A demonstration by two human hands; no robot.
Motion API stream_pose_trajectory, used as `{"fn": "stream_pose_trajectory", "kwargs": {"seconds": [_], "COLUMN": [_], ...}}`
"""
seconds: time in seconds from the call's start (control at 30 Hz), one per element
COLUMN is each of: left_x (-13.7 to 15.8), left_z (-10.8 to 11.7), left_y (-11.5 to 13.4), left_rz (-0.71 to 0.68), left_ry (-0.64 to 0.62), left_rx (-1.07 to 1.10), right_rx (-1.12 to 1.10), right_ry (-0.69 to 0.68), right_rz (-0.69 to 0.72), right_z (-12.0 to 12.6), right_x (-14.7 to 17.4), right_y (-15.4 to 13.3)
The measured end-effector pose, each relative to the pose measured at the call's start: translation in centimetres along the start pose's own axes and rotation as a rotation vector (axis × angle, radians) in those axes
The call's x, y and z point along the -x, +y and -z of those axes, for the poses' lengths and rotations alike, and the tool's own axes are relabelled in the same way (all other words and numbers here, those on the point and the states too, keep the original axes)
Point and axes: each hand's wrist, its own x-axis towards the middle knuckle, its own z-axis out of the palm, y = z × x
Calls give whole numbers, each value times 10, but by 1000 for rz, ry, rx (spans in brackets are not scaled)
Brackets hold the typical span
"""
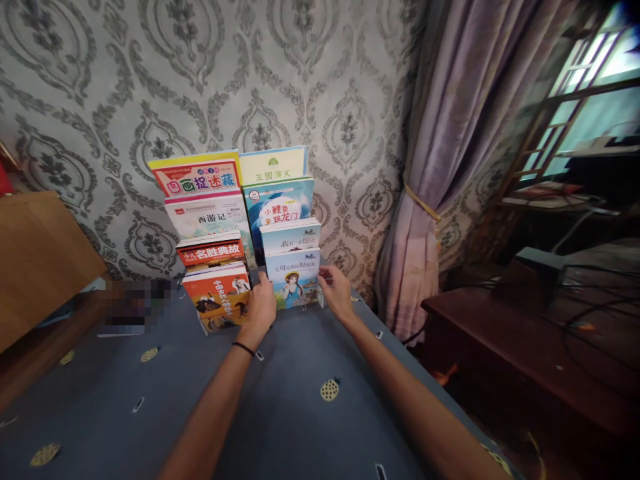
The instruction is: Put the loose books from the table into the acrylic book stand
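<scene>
A light blue picture book with a girl in a blue dress on its cover stands upright at the front of the right-hand column of books. My left hand is closed at its left edge, the thumb up and the other fingers mostly hidden. At its right edge, my right hand grips with bent fingers. Behind it rise another pale blue book, a blue carp book and a pale yellow book. Just left of my left hand stands an orange book, at the front of a second column.
The left column also holds a red-titled book, a white book and a pink one. Patterned wallpaper backs the blue pineapple-print cloth. A wooden cabinet stands left; a curtain and dark red table are right.
</scene>
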Motion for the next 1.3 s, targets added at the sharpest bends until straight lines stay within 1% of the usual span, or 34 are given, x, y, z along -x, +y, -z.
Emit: {"fn": "stream_pose_trajectory", "kwargs": {"seconds": [0.3, 0.53, 0.8, 1.07, 1.3], "left_x": [5, 10, 21, 36, 46], "left_z": [-1, 3, 8, 12, 10], "left_y": [-1, 3, 5, 7, 3], "left_rz": [10, 34, 22, -38, -89], "left_ry": [-19, -46, -65, -66, -68], "left_rx": [-7, -4, 4, -5, -3], "right_rx": [-8, -6, -4, -2, 13], "right_ry": [3, 1, 7, 7, -4], "right_rz": [2, -11, -13, -25, -36], "right_z": [1, 2, 6, 10, 15], "right_x": [4, 6, 9, 17, 26], "right_y": [1, -2, -5, -9, -13]}}
